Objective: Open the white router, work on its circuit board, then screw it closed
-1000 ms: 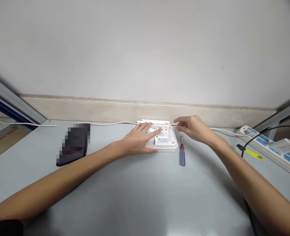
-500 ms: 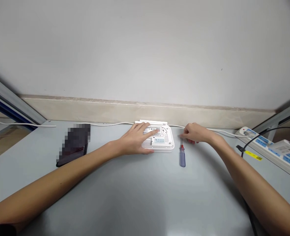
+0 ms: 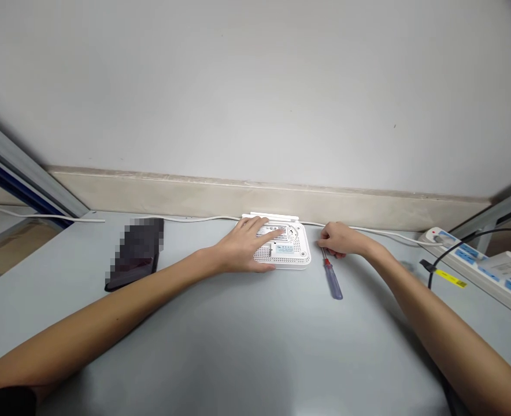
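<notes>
A white router (image 3: pixel 302 260) lies upside down against the wall base, its vented underside with labels facing up. Across its left part my left hand (image 3: pixel 244 245) is spread, thumb along the front edge and fingers reaching to the back edge, holding it down. To the right of the router, my right hand (image 3: pixel 337 238) is closed, fingertips pinched on the tip end of a screwdriver (image 3: pixel 333 282). The screwdriver's clear purplish handle points toward me on the table, and its red collar shows. The tip itself is hidden by the fingers.
A black phone-like object (image 3: pixel 136 260), partly pixelated, lies left of my left forearm. At the right stands a white power strip (image 3: pixel 448 240) with blue sockets, plugs and a black cable bearing a yellow tag (image 3: pixel 450 278). A white cable (image 3: pixel 195 219) runs along the wall.
The screwdriver has swung about its tip, its handle moving to the right, with my right hand pinching the tip end. My left hand stays on the router. The view has shifted slightly.
</notes>
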Motion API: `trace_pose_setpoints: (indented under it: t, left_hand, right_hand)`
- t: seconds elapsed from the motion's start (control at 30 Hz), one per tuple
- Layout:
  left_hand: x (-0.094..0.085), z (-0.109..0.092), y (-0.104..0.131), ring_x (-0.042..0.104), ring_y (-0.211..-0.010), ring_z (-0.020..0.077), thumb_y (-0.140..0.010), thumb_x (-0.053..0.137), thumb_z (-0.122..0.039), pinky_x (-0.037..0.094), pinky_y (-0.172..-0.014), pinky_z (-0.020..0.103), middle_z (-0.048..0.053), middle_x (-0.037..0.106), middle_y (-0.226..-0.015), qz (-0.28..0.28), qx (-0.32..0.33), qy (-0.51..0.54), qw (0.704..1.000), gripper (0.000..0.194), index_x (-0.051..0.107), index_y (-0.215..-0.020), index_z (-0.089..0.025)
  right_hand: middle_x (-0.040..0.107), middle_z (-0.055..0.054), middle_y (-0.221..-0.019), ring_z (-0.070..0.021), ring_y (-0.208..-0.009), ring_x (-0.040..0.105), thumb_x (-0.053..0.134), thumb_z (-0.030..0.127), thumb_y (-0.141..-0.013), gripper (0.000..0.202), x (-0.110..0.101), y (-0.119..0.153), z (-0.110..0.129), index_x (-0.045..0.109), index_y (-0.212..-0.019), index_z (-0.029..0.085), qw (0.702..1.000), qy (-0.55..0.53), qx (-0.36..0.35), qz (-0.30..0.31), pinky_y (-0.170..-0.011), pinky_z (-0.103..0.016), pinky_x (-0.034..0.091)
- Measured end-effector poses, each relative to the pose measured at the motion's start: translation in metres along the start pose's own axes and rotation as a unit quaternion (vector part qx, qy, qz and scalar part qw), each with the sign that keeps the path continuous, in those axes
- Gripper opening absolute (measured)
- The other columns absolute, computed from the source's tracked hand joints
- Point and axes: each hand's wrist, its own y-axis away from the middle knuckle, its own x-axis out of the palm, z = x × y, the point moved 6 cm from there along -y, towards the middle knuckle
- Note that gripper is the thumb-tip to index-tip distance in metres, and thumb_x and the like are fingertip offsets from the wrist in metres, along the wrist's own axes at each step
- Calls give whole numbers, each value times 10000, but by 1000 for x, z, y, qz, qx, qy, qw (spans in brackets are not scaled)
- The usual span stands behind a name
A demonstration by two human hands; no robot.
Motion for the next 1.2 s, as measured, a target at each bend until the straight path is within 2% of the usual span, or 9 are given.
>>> trace_pose_setpoints:
  t: [0.27, 0.53, 0.7, 0.9, 1.03, 1.2]
  left_hand:
    - [-1, 0, 1, 273, -1418, 362, -806, 549, -694, 200, -1140, 548, 133, 316, -1538, -11, 2, 17, 1000, 824, 296, -1504, -336]
    - [-1, 0, 1, 261, -1430, 353, -812, 538, -697, 195, -1140, 548, 147, 304, -1543, 3, -4, 11, 1000, 830, 273, -1512, -338]
    - [-4, 0, 2, 275, -1425, 357, -805, 531, -721, 201, -1142, 549, 128, 303, -1554, 2, -1, 36, 999, 829, 290, -1505, -349]
    - [-13, -3, 2, 285, -1427, 322, -937, 372, -634, 218, -1150, 540, 84, 338, -1545, 17, -34, 84, 996, 606, 363, -1474, -354]
    - [-20, -15, 0, 361, -1390, 267, -983, 360, -535, 278, -1152, 467, 50, 467, -1467, -23, -14, 131, 991, 495, 487, -1399, -300]
    - [-18, -32, 4, 494, -1279, 258, -885, 580, -528, 349, -1117, 440, 67, 605, -1313, -122, 32, 132, 983, 467, 613, -1253, -242]
  right_hand:
    - [512, -5, -435, -105, -441, 451, 444, 235, -710, 227, -13, 3, 8, 423, -490, 184, 995, -75, -45, -49, -488, -243, 350]
    - [504, 9, -529, -115, -498, 519, 499, 254, -756, 216, -24, 18, 25, 463, -557, 179, 972, -204, -118, -24, -550, -254, 397]
    - [481, 22, -545, -106, -510, 517, 503, 258, -809, 247, -28, 26, 34, 468, -579, 175, 960, -238, -144, -13, -580, -255, 408]
    - [477, 24, -547, -94, -503, 495, 514, 267, -825, 264, -34, 32, 41, 472, -581, 174, 951, -268, -151, -37, -587, -256, 406]
    - [477, 18, -559, -99, -506, 498, 543, 281, -823, 261, -35, 30, 41, 491, -591, 174, 938, -308, -145, -73, -589, -265, 412]
    - [479, 10, -564, -111, -505, 509, 580, 298, -811, 260, -28, 24, 42, 497, -600, 173, 917, -360, -141, -92, -548, -268, 410]
